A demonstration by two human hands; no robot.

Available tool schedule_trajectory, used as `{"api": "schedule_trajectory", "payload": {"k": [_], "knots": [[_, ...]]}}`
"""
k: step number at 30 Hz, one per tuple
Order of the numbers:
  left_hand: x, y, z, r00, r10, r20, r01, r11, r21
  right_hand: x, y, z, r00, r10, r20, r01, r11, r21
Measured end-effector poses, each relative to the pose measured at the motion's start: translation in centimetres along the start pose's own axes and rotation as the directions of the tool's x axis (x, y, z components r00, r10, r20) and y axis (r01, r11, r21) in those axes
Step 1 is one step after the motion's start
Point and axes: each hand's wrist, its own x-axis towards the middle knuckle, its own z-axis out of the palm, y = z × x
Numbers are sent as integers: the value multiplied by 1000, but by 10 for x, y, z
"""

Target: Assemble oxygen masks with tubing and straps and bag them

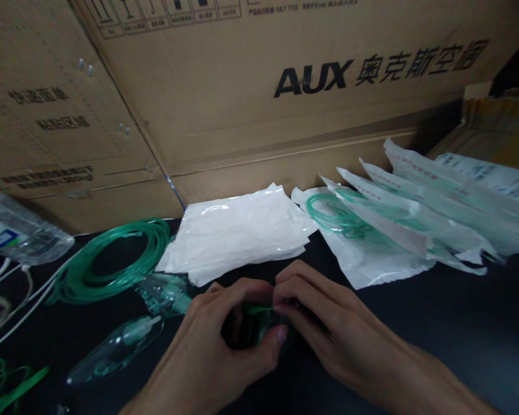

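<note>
In the lower middle, my left hand (225, 340) curls round a clear, green-tinted mask (259, 331), mostly hidden by my fingers. My right hand (324, 317) meets it from the right, its thumb and fingertips pinching a thin green strap (262, 309) at the mask's edge. To the left of my left hand lie a clear mask (116, 351) and another clear green mask (166, 294), close to a coil of green tubing (112, 259). Beyond my hands is a stack of white plastic pouches (242, 230).
At right, several clear-fronted packs (415, 213) with green tubing lean in a row. Large cardboard boxes (242, 115) wall off the back. A clear plastic bottle (26, 227), white cables (21, 311) and loose green straps (12, 383) are at left on the dark table (471, 340).
</note>
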Motion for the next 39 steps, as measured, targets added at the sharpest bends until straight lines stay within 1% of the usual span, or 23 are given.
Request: {"api": "schedule_trajectory", "payload": {"k": [3,7,9,11,13,15,19,22,25,29,34,39], "knots": [[0,2,3,997,-54,50,54,998,17,-3,2,4,1000,-14,-14,14,1000,-20],[1,-3,2,998,-63,19,62,998,33,-4,1,1,999,-31,-11,30,997,-68],[2,-9,0,995,-100,-14,101,994,47,-2,0,-5,996,-56,-62,50,994,-98],[2,-15,-2,988,-146,-53,149,987,55,1,-1,-12,987,-72,-141,54,990,-131],[3,-18,-3,985,-163,-65,166,985,46,3,-1,-16,981,-67,-182,43,990,-133],[3,-18,-2,989,-133,-65,136,990,35,5,-1,-16,986,-53,-160,38,995,-95],[3,-10,1,995,-34,-94,38,998,43,2,0,-7,997,-49,-58,49,999,4],[4,-6,2,997,3,-76,-1,999,33,-1,2,0,999,-39,-9,39,999,14],[4,-6,2,998,7,-65,-4,999,42,-4,5,4,1000,-14,20,15,1000,-23],[1,-7,2,999,21,-43,-18,998,65,-5,8,6,999,-22,38,25,997,-67],[-1,-6,2,998,41,-40,-39,998,59,-3,6,7,997,-73,35,78,986,-150],[0,-4,1,997,61,-43,-58,995,76,-5,7,7,989,-138,51,146,949,-280]]}}
